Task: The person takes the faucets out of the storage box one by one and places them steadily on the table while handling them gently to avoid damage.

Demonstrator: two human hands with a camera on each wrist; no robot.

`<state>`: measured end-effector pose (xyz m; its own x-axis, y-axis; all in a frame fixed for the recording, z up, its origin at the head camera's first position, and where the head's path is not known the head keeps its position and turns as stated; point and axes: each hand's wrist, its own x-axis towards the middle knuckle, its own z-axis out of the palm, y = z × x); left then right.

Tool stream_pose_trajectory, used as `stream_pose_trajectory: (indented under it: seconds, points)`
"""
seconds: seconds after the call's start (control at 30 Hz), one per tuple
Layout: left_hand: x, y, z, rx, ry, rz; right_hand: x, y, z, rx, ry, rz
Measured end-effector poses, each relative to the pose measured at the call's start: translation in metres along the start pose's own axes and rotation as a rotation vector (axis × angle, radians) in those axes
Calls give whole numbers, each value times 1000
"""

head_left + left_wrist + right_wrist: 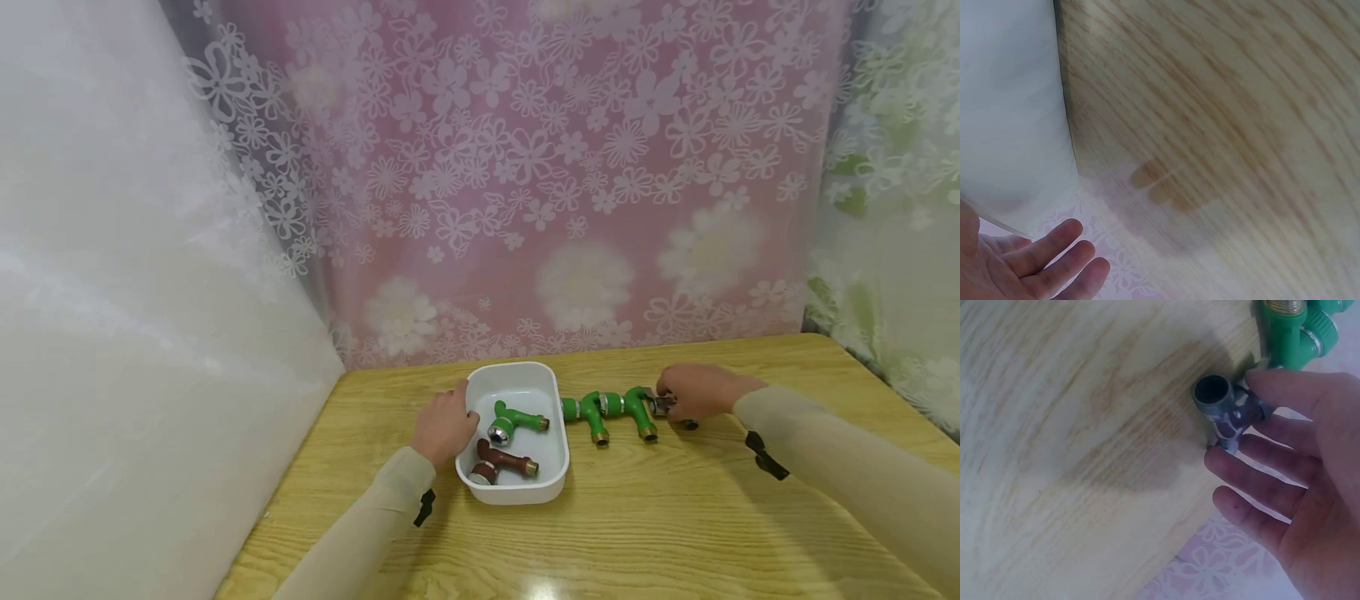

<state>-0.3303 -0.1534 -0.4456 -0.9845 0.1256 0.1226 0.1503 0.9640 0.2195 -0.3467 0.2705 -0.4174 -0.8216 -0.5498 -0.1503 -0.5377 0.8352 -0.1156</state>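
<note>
A white plastic tub [512, 495] holds a green tap [517, 417] and a brown tap [504, 460], each with a brass threaded end. At the tub's left rim, my left hand [444, 423] grips the wall, thumb over the edge and fingers outside; its other fingers [1063, 265] spread out beside the wall in the left wrist view. My right hand [697, 392] holds a silver tap [1232, 415] between thumb and fingers, its open threaded end facing the camera. Two green taps [592, 408] [637, 410] lie in a row between tub and right hand.
All of this stands on a wood-grain table [630, 533]. A pink flowered curtain [570, 167] hangs along the back edge, a white sheet [150, 292] along the left, and a pale leafy curtain [892, 208] on the right.
</note>
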Motion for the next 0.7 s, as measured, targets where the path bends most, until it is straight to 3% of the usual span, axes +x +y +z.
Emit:
stream_pose_trajectory:
  seconds: [0.3, 0.7]
  points:
    - [-1, 1, -2, 11, -13, -11, 3, -15, -15, -113, 65, -77]
    - [0, 1, -4, -1, -24, -19, 17, -61, -40, -112, 18, -120]
